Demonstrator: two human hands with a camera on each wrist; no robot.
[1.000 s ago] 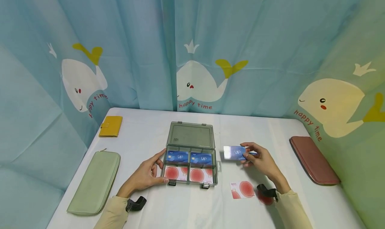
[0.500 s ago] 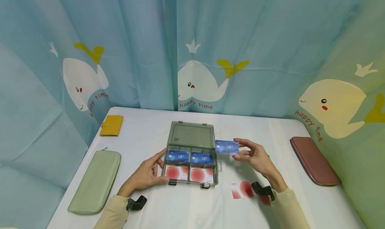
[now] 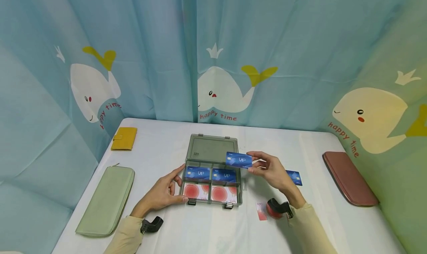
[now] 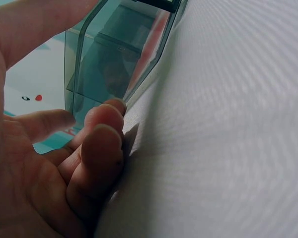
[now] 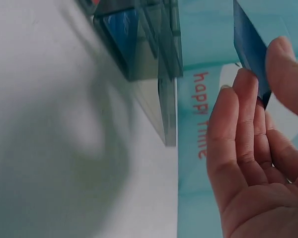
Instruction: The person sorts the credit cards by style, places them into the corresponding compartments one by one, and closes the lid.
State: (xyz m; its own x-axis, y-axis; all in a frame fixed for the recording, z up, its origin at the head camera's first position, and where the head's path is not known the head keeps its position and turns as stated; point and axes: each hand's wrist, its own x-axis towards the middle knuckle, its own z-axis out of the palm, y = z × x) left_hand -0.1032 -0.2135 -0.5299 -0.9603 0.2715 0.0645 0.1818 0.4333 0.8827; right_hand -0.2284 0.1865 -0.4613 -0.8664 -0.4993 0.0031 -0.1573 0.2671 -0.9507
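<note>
1. Movement since a second ago: the right hand (image 3: pixel 271 170) has carried the blue VIP card (image 3: pixel 238 160) leftward, from the open counter right of the organiser box (image 3: pixel 211 172) to a spot above the box's far right corner.
2. Reading of that: the card looks about to go into the box, probably over the far right compartment, where another blue card (image 3: pixel 224 175) already lies; it is not yet inside.
3. Right hand: thumb and fingers (image 5: pixel 238 114) pinch the card's right end, and the card is held in the air, slightly tilted.
4. Left hand (image 3: pixel 162 192): fingers loosely spread, thumb and fingertips resting against the box's left wall, holding nothing.
5. Newly uncovered as the right hand moved: a second loose blue card (image 3: pixel 295 177) on the counter (image 3: pixel 200 228), just right of the hand.
6. Red-spotted card (image 3: pixel 262 210) near the right wrist, now partly hidden by the wrist mount.
7. Box contents unchanged: blue cards in the far row, red-spotted cards in the near row.
</note>
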